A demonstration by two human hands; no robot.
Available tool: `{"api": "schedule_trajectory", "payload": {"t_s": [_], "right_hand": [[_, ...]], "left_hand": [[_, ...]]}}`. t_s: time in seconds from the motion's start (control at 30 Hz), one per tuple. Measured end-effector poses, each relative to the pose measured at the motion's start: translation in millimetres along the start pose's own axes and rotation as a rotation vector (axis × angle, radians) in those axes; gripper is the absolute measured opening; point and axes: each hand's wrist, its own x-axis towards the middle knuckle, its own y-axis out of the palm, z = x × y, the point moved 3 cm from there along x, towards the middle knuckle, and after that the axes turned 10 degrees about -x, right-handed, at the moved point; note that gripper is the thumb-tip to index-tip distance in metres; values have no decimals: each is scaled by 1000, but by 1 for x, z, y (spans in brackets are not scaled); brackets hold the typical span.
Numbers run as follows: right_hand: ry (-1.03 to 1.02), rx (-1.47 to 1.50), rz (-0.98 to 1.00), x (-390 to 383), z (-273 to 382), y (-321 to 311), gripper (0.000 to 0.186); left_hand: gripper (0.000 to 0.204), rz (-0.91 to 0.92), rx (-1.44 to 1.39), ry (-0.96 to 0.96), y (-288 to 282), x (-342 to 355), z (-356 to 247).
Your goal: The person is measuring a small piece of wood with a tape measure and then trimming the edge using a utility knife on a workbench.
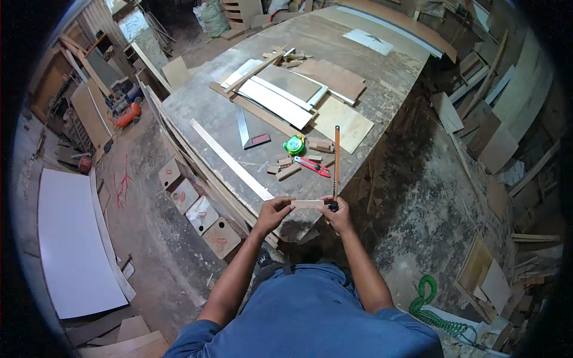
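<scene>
My left hand [273,213] and my right hand [339,216] grip a small pale wooden block [308,204] between them at the near end of the worktable. Also in my right hand is a long, thin orange tool [336,161] with a dark lower end, standing up from the fingers. Beyond the block lie red-handled pliers [316,169], several short wood offcuts [288,171] and a green tape measure [295,145]. A long pale strip [227,155] runs down the left toward my left hand. A metal square [253,138] lies farther back.
The worktable [197,107] holds stacked boards [280,101]. Panels [200,212] lean against its left side. A white sheet [77,238] and a red machine [125,116] stand at left. Boards [495,143] crowd the right; a coiled green hose [441,322] lies low right.
</scene>
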Motion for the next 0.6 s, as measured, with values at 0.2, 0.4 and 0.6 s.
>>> {"api": "schedule_trajectory", "payload": {"t_s": [0.2, 0.4, 0.6], "right_hand": [[114, 40, 28, -2, 7, -2, 28], [117, -3, 33, 0, 1, -8, 32], [47, -118, 101, 16, -10, -6, 30]], "left_hand": [[29, -14, 11, -3, 1, 0, 3], [23, -17, 112, 36, 6, -3, -3], [27, -57, 393, 314, -11, 13, 4]]}}
